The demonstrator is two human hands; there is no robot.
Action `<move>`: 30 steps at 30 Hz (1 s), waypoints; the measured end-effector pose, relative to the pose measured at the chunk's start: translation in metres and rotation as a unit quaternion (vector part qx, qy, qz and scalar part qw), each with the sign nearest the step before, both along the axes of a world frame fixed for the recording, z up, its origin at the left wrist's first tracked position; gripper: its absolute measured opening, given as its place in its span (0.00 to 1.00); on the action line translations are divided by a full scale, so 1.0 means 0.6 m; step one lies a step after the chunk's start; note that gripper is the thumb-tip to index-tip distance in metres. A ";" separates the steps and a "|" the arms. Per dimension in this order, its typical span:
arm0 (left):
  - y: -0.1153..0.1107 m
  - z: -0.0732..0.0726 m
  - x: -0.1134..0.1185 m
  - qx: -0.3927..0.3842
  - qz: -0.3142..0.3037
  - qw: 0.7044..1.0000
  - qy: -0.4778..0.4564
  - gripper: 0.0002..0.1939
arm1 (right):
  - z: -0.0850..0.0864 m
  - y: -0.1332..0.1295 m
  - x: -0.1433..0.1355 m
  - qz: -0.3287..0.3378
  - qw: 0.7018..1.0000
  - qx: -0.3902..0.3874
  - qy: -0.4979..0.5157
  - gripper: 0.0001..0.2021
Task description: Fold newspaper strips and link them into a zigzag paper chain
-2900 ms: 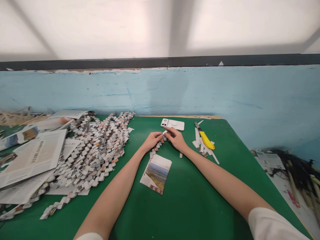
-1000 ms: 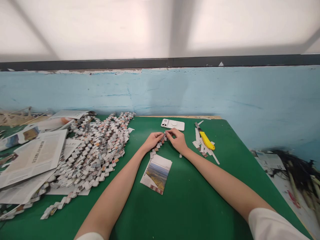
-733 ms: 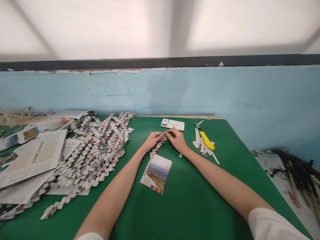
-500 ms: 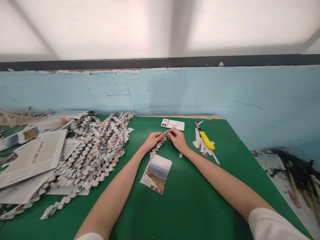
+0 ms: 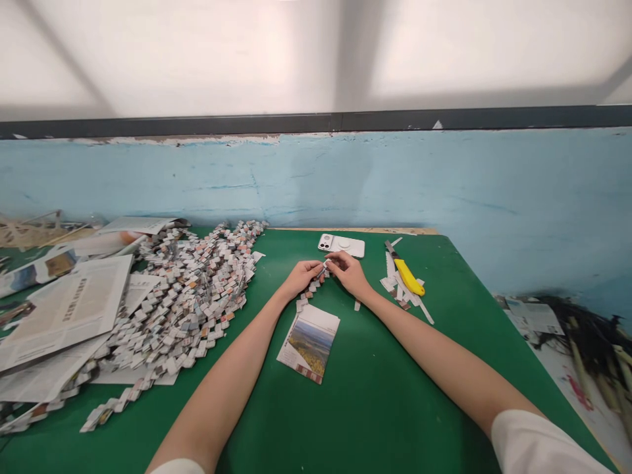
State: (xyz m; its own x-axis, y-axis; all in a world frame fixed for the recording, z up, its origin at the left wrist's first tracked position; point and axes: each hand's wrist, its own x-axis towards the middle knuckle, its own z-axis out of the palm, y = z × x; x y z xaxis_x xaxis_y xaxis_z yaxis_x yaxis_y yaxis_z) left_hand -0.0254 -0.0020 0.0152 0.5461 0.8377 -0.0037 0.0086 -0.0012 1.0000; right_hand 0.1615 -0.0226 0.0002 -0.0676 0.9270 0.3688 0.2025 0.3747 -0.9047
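Between my two hands is the end of a short chain of folded paper (image 5: 313, 288), its tail hanging down to the table. My left hand (image 5: 301, 278) pinches the chain's upper end between thumb and fingers. From the other side, my right hand (image 5: 348, 271) is closed on a small white paper piece (image 5: 326, 264) at that same end. Just below lies a stack of cut printed paper (image 5: 310, 343) with a landscape photo on top. Some of the fingertips are too small to make out exactly.
A large heap of folded paper chain (image 5: 192, 299) and newspaper sheets (image 5: 74, 309) cover the left of the green table (image 5: 395, 408). A white phone (image 5: 342, 245) lies behind my hands. At right, a yellow-handled knife (image 5: 409, 276) rests on paper strips (image 5: 419, 308).
My right fingers have shifted slightly at the chain's end, and a white paper piece now shows there. My left hand stays in place.
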 end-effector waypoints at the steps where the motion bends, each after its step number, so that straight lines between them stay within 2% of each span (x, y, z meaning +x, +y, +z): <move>1: 0.000 0.000 0.000 0.001 0.001 1.000 0.000 0.26 | 0.000 0.000 0.000 0.001 1.000 0.003 0.000 0.15; 9: 0.001 -0.001 0.000 -0.007 0.004 1.000 -0.016 0.24 | -0.003 0.002 0.001 -0.001 1.000 0.019 -0.007 0.13; 17: -0.001 0.002 -0.001 0.032 0.014 0.999 0.040 0.25 | -0.005 0.003 0.000 -0.005 1.000 0.025 -0.009 0.12; 25: 0.000 0.000 -0.001 0.078 0.013 0.993 0.084 0.25 | 0.007 -0.002 0.001 0.019 0.999 -0.031 0.020 0.15; 30: -0.006 0.009 0.001 0.064 0.017 0.993 0.097 0.25 | 0.009 0.000 0.003 0.010 0.999 -0.050 0.005 0.16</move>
